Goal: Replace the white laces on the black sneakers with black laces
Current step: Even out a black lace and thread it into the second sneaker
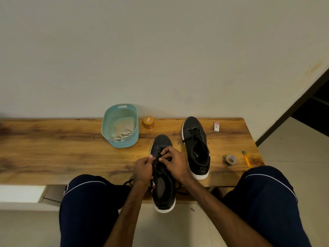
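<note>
Two black sneakers with white soles sit on a wooden bench. The near sneaker lies in front of me, its heel hanging over the bench's front edge. My left hand and my right hand both pinch its black lace over the eyelets. Loose black lace ends trail off beside my left wrist. The far sneaker stands to the right, threaded with a black lace. White laces lie inside a teal basket.
A small orange-lidded jar stands beside the basket. At the bench's right end are an eraser in a sleeve, a roll of grey tape and an orange pen. My knees flank the bench's front edge. A wall rises behind it.
</note>
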A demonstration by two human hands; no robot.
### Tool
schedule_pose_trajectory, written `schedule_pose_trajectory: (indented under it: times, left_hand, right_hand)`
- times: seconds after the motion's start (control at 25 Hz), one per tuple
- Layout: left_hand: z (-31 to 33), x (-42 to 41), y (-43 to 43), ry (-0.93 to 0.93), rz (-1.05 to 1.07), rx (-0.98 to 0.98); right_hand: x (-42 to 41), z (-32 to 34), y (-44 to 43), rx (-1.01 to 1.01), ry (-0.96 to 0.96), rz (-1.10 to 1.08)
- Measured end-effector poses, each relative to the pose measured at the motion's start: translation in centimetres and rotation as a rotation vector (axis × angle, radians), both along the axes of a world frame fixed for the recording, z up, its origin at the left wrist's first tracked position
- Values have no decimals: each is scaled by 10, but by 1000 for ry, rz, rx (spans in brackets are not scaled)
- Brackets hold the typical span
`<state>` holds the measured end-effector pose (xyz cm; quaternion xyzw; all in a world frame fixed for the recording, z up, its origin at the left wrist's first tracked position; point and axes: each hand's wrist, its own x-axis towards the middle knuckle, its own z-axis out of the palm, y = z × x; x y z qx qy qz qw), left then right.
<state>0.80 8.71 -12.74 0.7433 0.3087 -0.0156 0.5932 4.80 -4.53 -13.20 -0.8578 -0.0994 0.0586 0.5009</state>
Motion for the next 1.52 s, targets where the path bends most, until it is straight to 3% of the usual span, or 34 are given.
schedule_pose_trajectory:
  times: [0.16,0.32,0.48,0.56,0.64,0.72,0.8,0.88,1.04,1.12,1.24,1.32,1.4,1.52]
  left_hand:
    - [-8,0,-5,-36,51,-60]
    - [-2,3,-8,-81,188,-154]
    - [66,4,22,-494,530,-572]
    - [92,-2,49,-611,535,-620]
    - [90,-1,58,-470,360,-222]
    - [61,-1,38,-190,-33,324]
    - [25,-8,10,22,-362,642]
    - [0,-16,-6,40,-406,724]
    - [7,-14,-5,-46,-240,762]
    - [22,-8,1,-164,-13,507]
    - [57,-2,17,-356,359,-385]
    - [77,-7,34,-548,429,-756]
    - [93,-13,50,-675,462,-890]
    - [108,-21,62,-732,419,-804]
  right_hand:
    - [-3,4,-2,-70,25,106]
    - [-6,5,0,-272,38,154]
    - [-6,8,-8,-270,106,171]
    - [-9,7,-10,-284,91,188]
    - [-10,9,-10,-300,85,188]
    - [-12,8,-8,-313,71,191]
    - [-16,8,-8,-333,48,187]
    - [-19,7,-8,-357,38,190]
    - [-20,8,-8,-395,33,191]
    - [-20,9,-8,-406,30,195]
    - [-20,15,-9,-487,-17,213]
    - [-18,16,-12,-524,-46,205]
    - [-16,18,-15,-521,-27,174]
    - [-14,18,-16,-516,-12,116]
